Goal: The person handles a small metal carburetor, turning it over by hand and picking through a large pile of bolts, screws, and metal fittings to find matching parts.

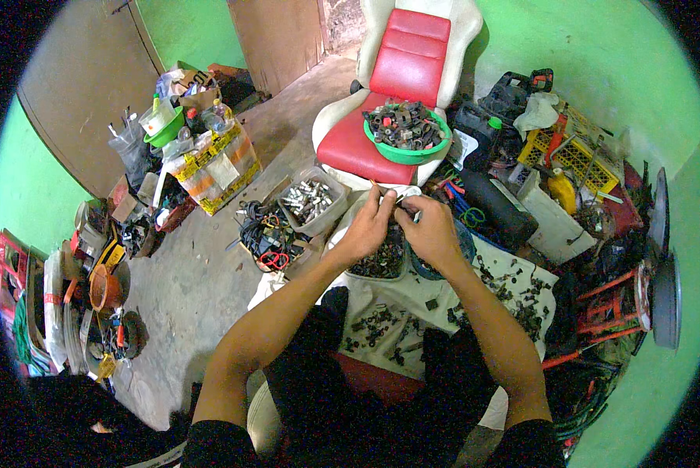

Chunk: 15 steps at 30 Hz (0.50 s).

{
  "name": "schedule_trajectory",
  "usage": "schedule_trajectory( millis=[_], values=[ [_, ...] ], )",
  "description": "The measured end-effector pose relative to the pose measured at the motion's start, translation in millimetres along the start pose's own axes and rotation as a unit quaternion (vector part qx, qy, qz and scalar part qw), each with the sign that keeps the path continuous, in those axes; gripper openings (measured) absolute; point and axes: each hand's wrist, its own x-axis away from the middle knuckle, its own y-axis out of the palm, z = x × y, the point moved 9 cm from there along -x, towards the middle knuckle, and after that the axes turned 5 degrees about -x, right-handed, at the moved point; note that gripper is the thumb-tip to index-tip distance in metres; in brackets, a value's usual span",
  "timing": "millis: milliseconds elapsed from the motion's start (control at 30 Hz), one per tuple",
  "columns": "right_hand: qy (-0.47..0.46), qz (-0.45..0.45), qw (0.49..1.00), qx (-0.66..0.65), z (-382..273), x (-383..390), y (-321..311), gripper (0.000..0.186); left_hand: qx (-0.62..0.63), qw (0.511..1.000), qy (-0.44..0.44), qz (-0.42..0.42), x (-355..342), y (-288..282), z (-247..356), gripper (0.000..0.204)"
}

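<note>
While the right grip [432, 230] is pinching a part [400, 200], its fingertips nearly meeting, the left grip [368, 226] is bending its fingers close by; I cannot tell whether it is holding anything. Above the far side of the tub [381, 277], the part is looking small and dark, its shape blurring. Scraps [375, 326] are lying nearer than the tub.

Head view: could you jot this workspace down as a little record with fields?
Hands: left hand and right hand, close together
Grip: contents too small to tell
Between wrists: small dark parts
Left side: grey tub of metallic pieces
Ahead: red-and-white seat bearing green basin
Nearer body: pale cloth, scattered pieces
</note>
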Motion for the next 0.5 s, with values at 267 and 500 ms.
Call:
schedule_trajectory(
  millis=[267, 500],
  values=[
    [-0.072, 0.108, 0.991, 0.014, -8, 2, -9, 0.019, 0.045, 0.994, 0.048, 0.088, 3, -5, 22, 0.049],
    [-0.017, 0.126, 0.988, -0.087, 0, 4, -7, 0.017, 0.038, 0.992, 0.029, 0.114, 4, -9, 18, 0.066]
  ],
)
